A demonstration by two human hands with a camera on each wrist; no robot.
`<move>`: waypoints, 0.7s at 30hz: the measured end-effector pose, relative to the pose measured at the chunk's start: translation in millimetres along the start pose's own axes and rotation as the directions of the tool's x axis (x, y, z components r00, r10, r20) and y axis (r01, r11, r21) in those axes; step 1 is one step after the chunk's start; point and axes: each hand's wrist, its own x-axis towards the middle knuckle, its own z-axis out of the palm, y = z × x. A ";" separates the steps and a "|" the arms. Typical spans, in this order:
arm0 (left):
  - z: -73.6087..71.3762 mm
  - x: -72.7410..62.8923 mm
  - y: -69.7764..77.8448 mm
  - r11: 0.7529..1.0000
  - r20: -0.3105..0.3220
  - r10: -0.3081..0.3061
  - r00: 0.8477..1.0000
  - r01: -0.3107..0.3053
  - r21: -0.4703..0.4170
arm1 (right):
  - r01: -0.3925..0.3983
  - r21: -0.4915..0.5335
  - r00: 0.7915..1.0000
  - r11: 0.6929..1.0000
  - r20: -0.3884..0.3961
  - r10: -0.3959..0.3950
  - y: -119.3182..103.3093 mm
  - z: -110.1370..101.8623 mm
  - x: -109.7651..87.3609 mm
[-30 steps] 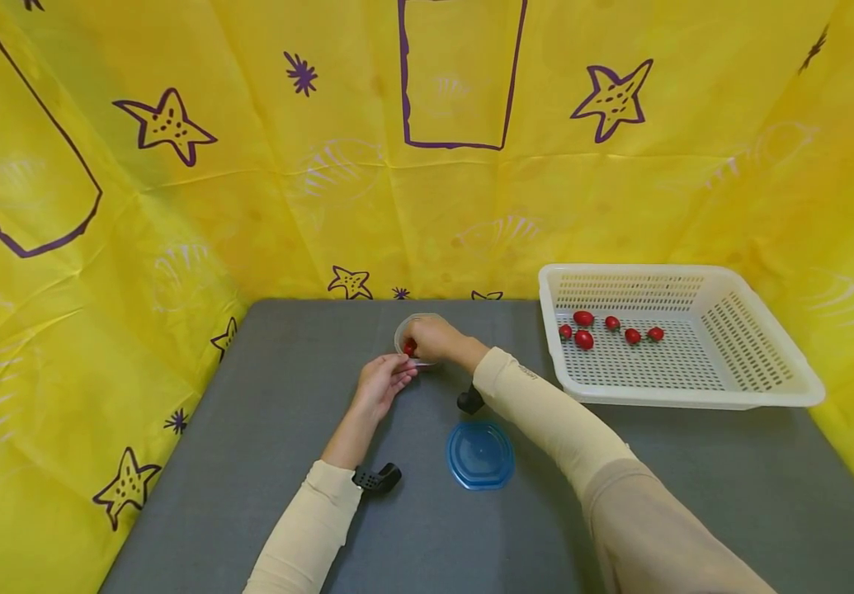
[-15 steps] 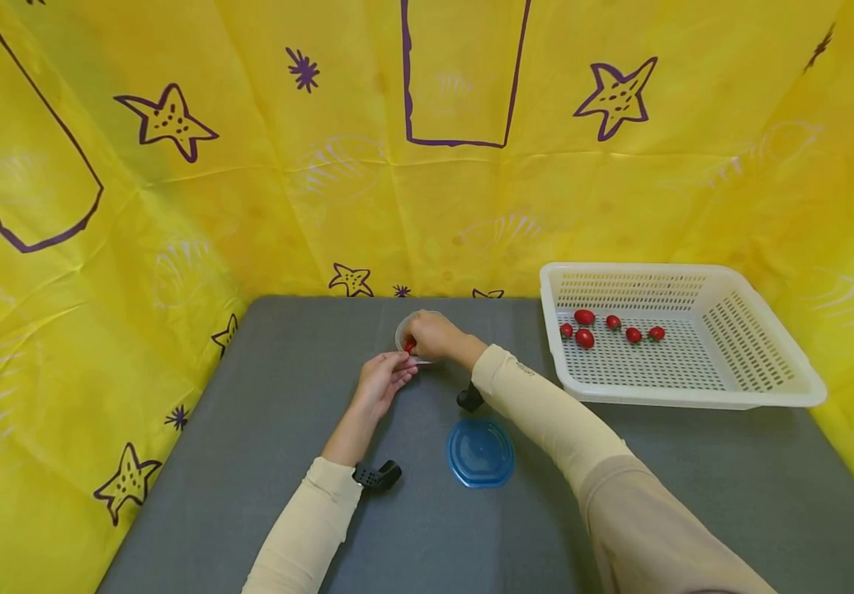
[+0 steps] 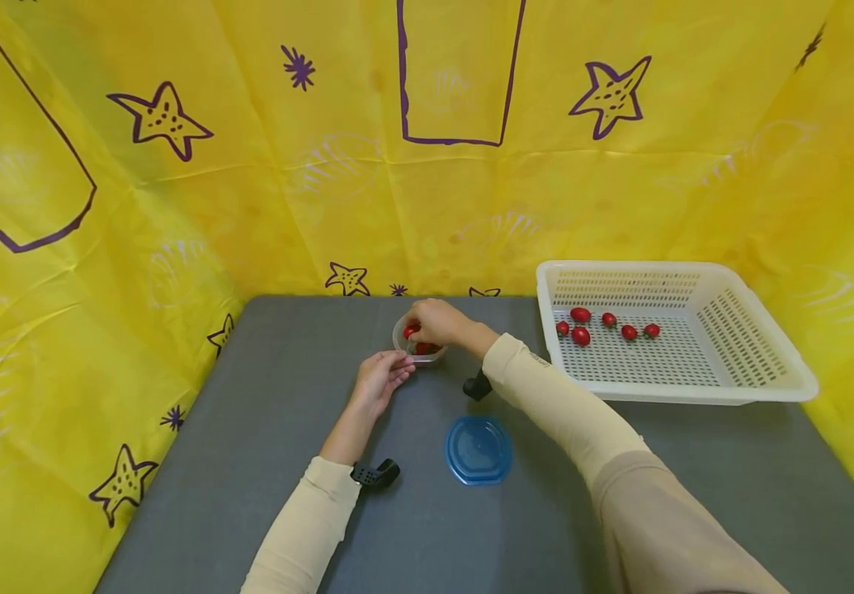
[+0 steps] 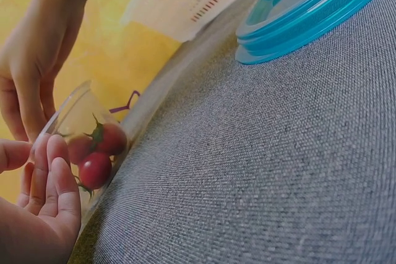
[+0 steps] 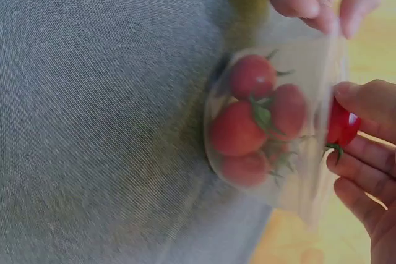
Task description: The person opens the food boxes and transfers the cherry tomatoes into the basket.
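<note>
While the small red tomato (image 5: 342,122) is sitting at the mouth of the clear tub (image 5: 306,60), its stem end is pointing along the rim rather than down into the tub, though the rim and fingers are hiding part of its length. The right hand (image 3: 437,320) is pinching it between thumb and fingers, so this hand is the nearer one; whether any of the fruit is dipping below the rim is hard to tell. More tomatoes (image 5: 238,129) are lying in the tub, green stems showing through the wall. The left hand (image 3: 380,379) is gripping the tub's rim at its near left side, thumb and fingertips meeting on the edge. The tub is thus standing just beyond the left fingers and beneath the right hand.

Against the earlier frames, the right hand is riding higher and slightly farther back, now exposing red fruit along the tub's near side that it was covering. The left hand is keeping its place on the rim.

Nearer the person, the blue lid (image 3: 478,450) is lying on the grey table (image 3: 285,363), touched by neither hand. Off to the right, the white basket (image 3: 686,394) is holding six loose tomatoes (image 3: 581,336), the same number as earlier.
</note>
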 end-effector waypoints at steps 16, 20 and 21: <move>0.6 -2.4 2.5 1.000 0.001 -0.012 1.000 0.012 -0.003 | -0.005 0.077 1.000 0.997 0.013 0.004 5.3 -38.2 -17.1; 1.7 -2.2 2.0 1.000 -0.005 -0.015 1.000 0.015 -0.005 | -0.014 0.073 1.000 0.997 0.010 0.013 9.2 -47.7 -22.7; 2.1 -2.2 2.0 1.000 -0.007 -0.018 1.000 0.018 -0.009 | -0.016 0.073 1.000 0.997 0.007 0.016 10.5 -50.2 -24.2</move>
